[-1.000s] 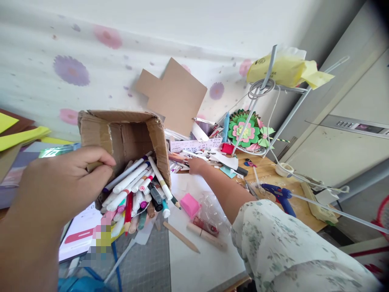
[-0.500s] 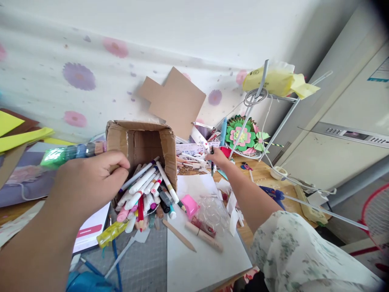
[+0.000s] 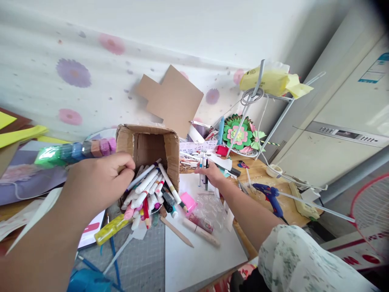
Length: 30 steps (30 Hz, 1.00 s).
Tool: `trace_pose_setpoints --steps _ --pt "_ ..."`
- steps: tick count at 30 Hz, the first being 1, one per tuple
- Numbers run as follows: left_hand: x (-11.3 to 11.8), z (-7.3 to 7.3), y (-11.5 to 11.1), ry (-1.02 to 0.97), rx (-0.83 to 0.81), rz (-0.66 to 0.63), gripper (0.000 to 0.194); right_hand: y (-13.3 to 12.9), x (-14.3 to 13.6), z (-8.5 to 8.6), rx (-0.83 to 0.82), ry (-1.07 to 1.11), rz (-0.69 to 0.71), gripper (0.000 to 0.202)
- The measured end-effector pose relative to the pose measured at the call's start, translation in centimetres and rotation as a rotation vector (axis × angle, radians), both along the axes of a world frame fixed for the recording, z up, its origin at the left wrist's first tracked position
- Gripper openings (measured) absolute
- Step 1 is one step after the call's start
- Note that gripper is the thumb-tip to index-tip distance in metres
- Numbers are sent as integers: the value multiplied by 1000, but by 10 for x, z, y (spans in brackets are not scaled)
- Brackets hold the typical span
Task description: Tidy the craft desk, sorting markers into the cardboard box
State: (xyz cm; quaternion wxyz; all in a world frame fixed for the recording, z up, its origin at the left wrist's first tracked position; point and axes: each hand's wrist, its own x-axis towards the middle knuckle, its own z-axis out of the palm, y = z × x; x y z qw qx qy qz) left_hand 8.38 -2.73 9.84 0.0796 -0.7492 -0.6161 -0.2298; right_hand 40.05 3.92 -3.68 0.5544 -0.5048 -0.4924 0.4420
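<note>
My left hand point(image 3: 101, 174) is closed on the left edge of a cardboard box point(image 3: 173, 152), which lies on its side with its opening toward me. Markers and pencils point(image 3: 148, 186) fill the lower part of the box and spill out over its front edge. Right of the box, my right hand point(image 3: 212, 172) grips several pens point(image 3: 203, 170), held upright above the white paper. Behind that hand, a heap of pens and pencils point(image 3: 188, 160) lies near a strip of paper with handwriting.
On the white sheet point(image 3: 194, 267) lie a wooden pencil point(image 3: 177, 232), a pink item point(image 3: 188, 202) and clear plastic point(image 3: 209, 213). A blue glue gun point(image 3: 270, 196) is at the right, below a white wire rack point(image 3: 275, 121). Cut cardboard point(image 3: 174, 99) leans on the wall.
The box and my left hand have shifted slightly right in view. My right hand has come a little lower and nearer, with several pens now showing in its fingers.
</note>
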Motion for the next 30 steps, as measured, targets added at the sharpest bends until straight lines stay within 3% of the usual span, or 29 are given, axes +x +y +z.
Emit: trace_pose_setpoints --steps 2,5,9,11,13,15,17,20,23,27,30 --pt "3 1 -2 31 -11 -15 20 -8 -3 12 7 -9 -28 35" --pt "10 0 -6 85 -28 -78 23 -42 -10 52 139 -30 -65 27" --pt "20 -9 -9 94 -17 -154 24 -105 -40 121 707 -216 197 22" --pt "25 -13 -11 101 -38 -185 24 -124 -63 141 867 -431 342 21" --pt "29 -15 -14 98 -79 -227 25 -125 -85 145 924 -797 416 14" --pt "32 -17 -16 91 -122 -273 24 -116 -100 137 922 -1132 433 9" --pt "33 -18 -17 106 -140 -306 24 -104 -106 128 916 -1334 454 16" --pt "33 -20 -16 168 -78 -302 26 -95 -101 126 883 -1497 511 20" --pt "31 -22 -13 233 5 -278 28 -96 -91 138 770 -1657 590 30" --pt "30 -23 -8 255 1 -264 25 -97 -79 153 655 -1751 700 48" --pt "29 -23 -5 244 -2 -267 23 -97 -78 153 630 -1826 709 40"
